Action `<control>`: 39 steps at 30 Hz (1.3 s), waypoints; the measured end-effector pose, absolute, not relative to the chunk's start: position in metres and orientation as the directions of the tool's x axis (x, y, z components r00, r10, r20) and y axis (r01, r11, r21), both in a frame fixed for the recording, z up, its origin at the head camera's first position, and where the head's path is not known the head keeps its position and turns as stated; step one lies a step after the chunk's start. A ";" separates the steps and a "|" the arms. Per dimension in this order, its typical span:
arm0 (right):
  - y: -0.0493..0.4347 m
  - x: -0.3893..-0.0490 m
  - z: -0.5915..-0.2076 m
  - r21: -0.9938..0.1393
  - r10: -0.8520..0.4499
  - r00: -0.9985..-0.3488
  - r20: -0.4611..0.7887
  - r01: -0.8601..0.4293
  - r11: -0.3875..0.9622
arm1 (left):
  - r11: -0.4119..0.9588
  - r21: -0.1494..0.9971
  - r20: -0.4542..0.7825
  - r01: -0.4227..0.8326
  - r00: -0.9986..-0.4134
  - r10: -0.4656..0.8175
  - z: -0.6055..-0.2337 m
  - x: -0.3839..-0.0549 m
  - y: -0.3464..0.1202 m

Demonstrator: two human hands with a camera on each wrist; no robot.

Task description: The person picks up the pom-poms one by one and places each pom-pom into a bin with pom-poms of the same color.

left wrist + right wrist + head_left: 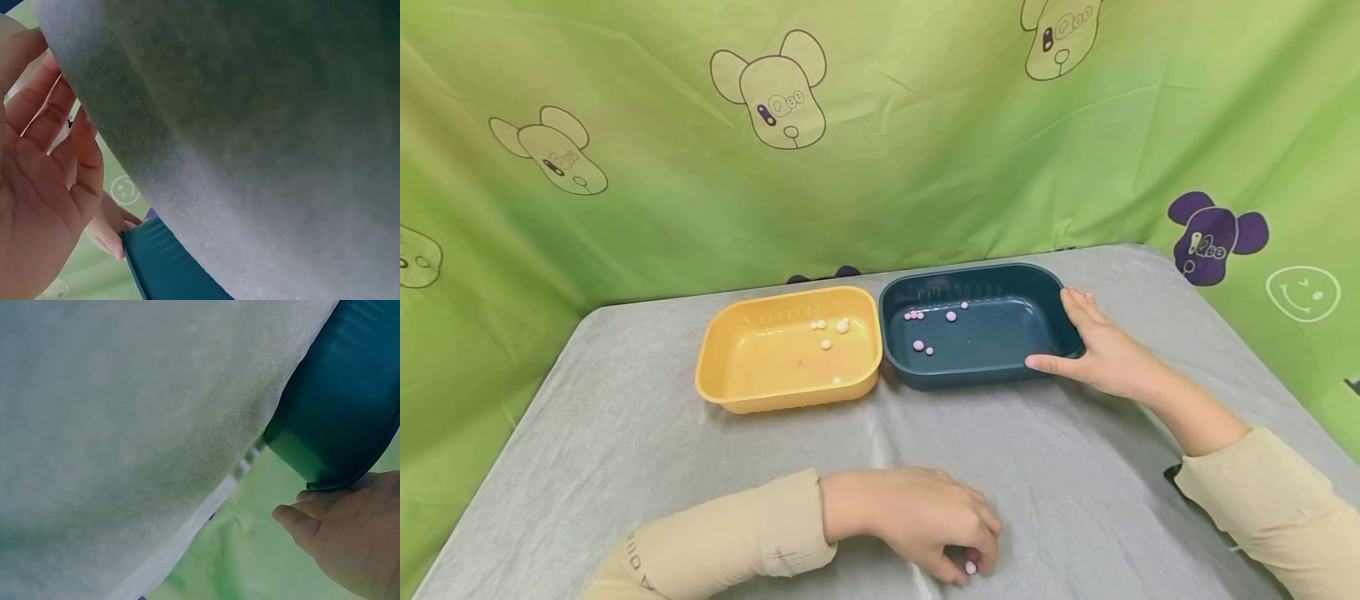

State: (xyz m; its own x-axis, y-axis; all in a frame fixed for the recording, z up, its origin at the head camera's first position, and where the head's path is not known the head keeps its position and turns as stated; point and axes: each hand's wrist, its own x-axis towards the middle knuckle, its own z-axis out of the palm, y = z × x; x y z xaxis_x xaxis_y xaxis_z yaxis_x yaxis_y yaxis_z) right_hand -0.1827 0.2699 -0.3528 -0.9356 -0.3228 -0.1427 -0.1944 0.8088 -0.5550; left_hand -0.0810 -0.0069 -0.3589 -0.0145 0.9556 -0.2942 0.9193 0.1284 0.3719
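My left hand (925,521) is low over the table, fingers curled downward, pinching a small pink ball (971,567) between thumb and index finger. Behind it stands a dark teal basin (992,382) with several pink balls (951,317) scattered inside, mostly toward its left half. My right hand (1101,350) rests against the right end of this basin. Its fingers lie fairly straight along the outer wall and its thumb reaches onto the front rim. The right wrist view shows the fingers (306,522) beside the basin's rim (331,486).
A yellow basin (790,402) stands left of the teal one, their ends close together. Several white balls (842,326) lie in its right half. Grey cloth covers the table (647,433). Behind hangs a green curtain (895,167) with cartoon prints.
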 end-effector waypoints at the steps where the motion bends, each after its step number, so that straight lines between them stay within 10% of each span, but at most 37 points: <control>1: 0.270 -0.183 -0.353 -0.555 -0.323 -0.936 -0.141 -0.196 0.808 | 0.129 0.377 -0.298 0.917 -0.012 0.954 -0.359 -0.081 -0.006; 39: 0.270 -0.182 -0.351 -0.560 -0.324 -0.936 -0.137 -0.197 0.805 | 0.091 0.471 -0.274 0.877 0.048 0.961 -0.341 -0.084 -0.010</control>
